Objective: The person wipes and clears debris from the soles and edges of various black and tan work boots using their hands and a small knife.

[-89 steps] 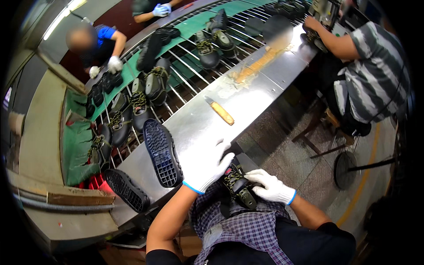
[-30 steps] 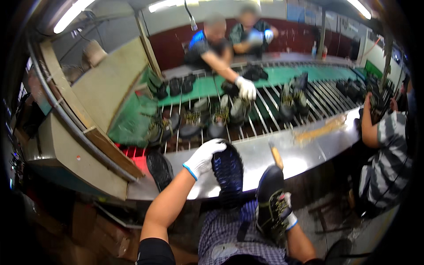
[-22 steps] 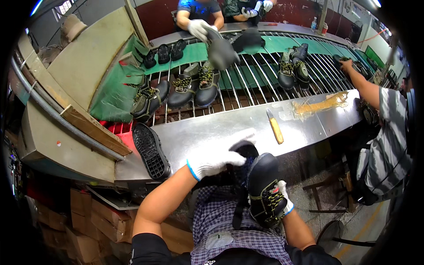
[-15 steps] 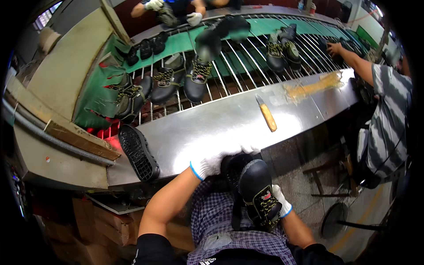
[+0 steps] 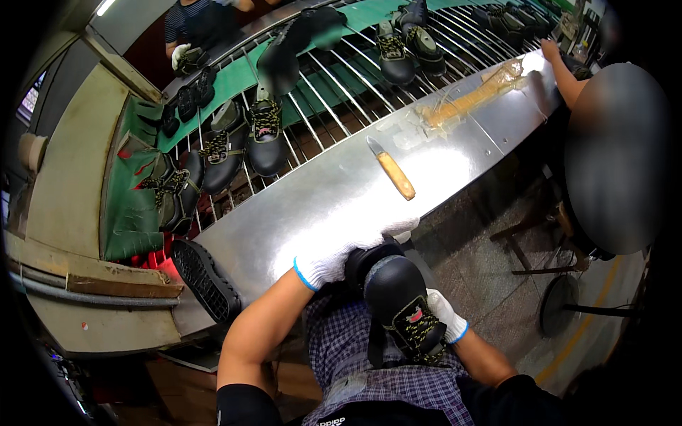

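Over my lap is a black work shoe (image 5: 403,295) with black-and-yellow laces, toe pointing up and away from me. My right hand (image 5: 446,317), in a white knit glove, grips its right side near the ankle opening. My left hand (image 5: 348,254), gloved too, is closed round a black rubber piece (image 5: 364,264), probably a sole, against the toe; much of it is hidden by glove and shoe. Past my hands, a wooden-handled knife (image 5: 395,175) lies on the metal bench (image 5: 320,192). Left of my forearm a black sole (image 5: 204,279) lies tread up.
Several black shoes (image 5: 266,138) stand on a metal-bar rack (image 5: 334,110) beyond the bench. Brown tape (image 5: 469,99) is stuck to the bench. One co-worker (image 5: 614,156) is close on the right, another (image 5: 202,32) across the rack. A stool (image 5: 558,305) stands at lower right.
My view has turned, so the bench and rack shift left and tilt. Both hands keep hold of the shoe and black piece. The right co-worker's head has come into view.
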A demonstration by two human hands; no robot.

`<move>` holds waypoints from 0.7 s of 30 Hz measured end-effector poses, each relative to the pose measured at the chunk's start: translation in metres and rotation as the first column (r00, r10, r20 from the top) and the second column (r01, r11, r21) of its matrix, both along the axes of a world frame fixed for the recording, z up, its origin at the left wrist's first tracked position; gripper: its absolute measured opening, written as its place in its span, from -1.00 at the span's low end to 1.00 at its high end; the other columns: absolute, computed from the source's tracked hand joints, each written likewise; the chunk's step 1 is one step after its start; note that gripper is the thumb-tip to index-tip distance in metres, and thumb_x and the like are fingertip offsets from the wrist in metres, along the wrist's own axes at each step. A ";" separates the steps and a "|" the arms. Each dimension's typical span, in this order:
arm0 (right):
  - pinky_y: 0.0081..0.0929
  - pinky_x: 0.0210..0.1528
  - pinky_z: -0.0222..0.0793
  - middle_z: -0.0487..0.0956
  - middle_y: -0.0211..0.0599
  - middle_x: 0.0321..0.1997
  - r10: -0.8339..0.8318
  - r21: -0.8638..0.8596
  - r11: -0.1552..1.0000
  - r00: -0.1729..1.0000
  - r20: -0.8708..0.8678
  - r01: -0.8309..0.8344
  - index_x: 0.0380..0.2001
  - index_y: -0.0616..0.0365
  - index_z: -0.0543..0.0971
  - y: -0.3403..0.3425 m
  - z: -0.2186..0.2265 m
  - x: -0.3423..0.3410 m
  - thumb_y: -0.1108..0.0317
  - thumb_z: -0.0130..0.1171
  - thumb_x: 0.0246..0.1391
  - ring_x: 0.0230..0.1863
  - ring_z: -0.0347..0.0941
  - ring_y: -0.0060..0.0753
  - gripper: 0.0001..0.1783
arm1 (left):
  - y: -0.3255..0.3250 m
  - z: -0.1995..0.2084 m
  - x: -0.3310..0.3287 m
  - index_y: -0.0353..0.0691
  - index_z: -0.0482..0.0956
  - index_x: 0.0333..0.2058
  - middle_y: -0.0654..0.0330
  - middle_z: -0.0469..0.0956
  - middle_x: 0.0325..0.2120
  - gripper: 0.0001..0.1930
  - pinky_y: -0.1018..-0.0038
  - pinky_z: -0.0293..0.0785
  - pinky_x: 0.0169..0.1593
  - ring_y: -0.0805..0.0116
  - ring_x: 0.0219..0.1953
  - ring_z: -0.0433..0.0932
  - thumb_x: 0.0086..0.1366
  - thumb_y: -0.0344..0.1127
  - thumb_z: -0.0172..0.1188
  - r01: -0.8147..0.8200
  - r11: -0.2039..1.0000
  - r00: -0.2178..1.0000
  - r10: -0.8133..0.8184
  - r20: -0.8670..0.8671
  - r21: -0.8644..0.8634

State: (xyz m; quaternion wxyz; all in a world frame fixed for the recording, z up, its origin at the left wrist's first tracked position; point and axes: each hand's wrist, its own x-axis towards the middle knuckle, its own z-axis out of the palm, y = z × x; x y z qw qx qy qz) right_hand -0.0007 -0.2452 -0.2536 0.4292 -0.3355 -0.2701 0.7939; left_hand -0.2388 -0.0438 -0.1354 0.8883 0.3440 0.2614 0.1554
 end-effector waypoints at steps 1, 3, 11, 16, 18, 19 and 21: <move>-0.36 0.30 0.49 0.62 -0.11 0.26 -0.004 0.017 1.000 0.999 0.036 0.003 0.37 0.44 0.42 0.000 0.004 -0.002 -0.48 0.12 0.32 0.24 0.56 -0.35 0.08 | -0.001 0.005 0.002 -0.46 0.31 0.46 -0.10 0.37 0.45 -0.20 0.26 0.27 0.51 0.13 0.42 0.39 0.35 -0.13 0.27 0.011 0.999 1.000 -0.011 0.006 0.032; -0.37 0.29 0.49 0.63 -0.12 0.24 -0.004 0.000 1.000 0.998 0.057 0.004 0.37 0.45 0.43 0.000 0.003 0.000 -0.50 0.11 0.31 0.22 0.56 -0.37 0.10 | 0.000 0.004 0.007 -0.47 0.27 0.48 -0.11 0.33 0.48 -0.15 0.24 0.22 0.54 0.10 0.46 0.35 0.32 -0.10 0.28 0.032 0.995 0.997 -0.038 0.065 0.094; -0.38 0.27 0.50 0.63 -0.14 0.24 0.013 0.010 1.000 0.994 0.107 -0.014 0.38 0.45 0.42 0.005 0.013 0.001 -0.55 0.10 0.28 0.21 0.56 -0.39 0.15 | 0.003 0.000 0.013 -0.46 0.25 0.48 -0.15 0.31 0.49 -0.09 0.26 0.22 0.54 0.12 0.46 0.36 0.27 -0.08 0.31 0.036 0.989 0.994 -0.051 0.095 0.146; -0.37 0.31 0.48 0.61 -0.13 0.28 0.015 -0.017 1.000 0.997 0.073 -0.014 0.39 0.46 0.39 0.008 0.016 -0.002 -0.54 0.12 0.28 0.25 0.55 -0.37 0.16 | 0.000 -0.004 0.008 -0.44 0.23 0.50 -0.16 0.35 0.46 -0.10 0.26 0.29 0.51 0.14 0.42 0.41 0.26 -0.16 0.32 -0.008 0.997 0.995 0.000 0.100 0.074; -0.36 0.33 0.47 0.60 -0.12 0.30 0.012 -0.017 1.000 0.997 0.071 -0.011 0.40 0.46 0.39 0.009 0.018 -0.004 -0.53 0.13 0.28 0.27 0.54 -0.37 0.15 | -0.002 -0.005 0.004 -0.43 0.22 0.50 -0.17 0.35 0.46 -0.11 0.27 0.31 0.50 0.14 0.41 0.42 0.26 -0.18 0.32 -0.017 0.998 0.997 0.013 0.075 0.060; -0.36 0.34 0.46 0.60 -0.12 0.31 0.011 -0.014 1.000 0.997 0.071 -0.010 0.40 0.46 0.38 0.009 0.019 -0.004 -0.52 0.13 0.29 0.28 0.54 -0.36 0.15 | -0.003 -0.006 0.003 -0.43 0.22 0.50 -0.17 0.35 0.46 -0.11 0.27 0.32 0.49 0.14 0.41 0.43 0.26 -0.18 0.32 -0.021 0.998 0.998 0.018 0.063 0.053; -0.35 0.36 0.45 0.59 -0.12 0.32 0.008 -0.012 1.000 0.998 0.064 -0.008 0.41 0.46 0.38 0.008 0.020 -0.005 -0.50 0.13 0.30 0.29 0.53 -0.36 0.13 | -0.002 -0.007 0.004 -0.43 0.22 0.50 -0.15 0.35 0.47 -0.11 0.27 0.32 0.49 0.13 0.41 0.43 0.27 -0.17 0.31 -0.004 0.995 0.996 -0.005 0.091 0.100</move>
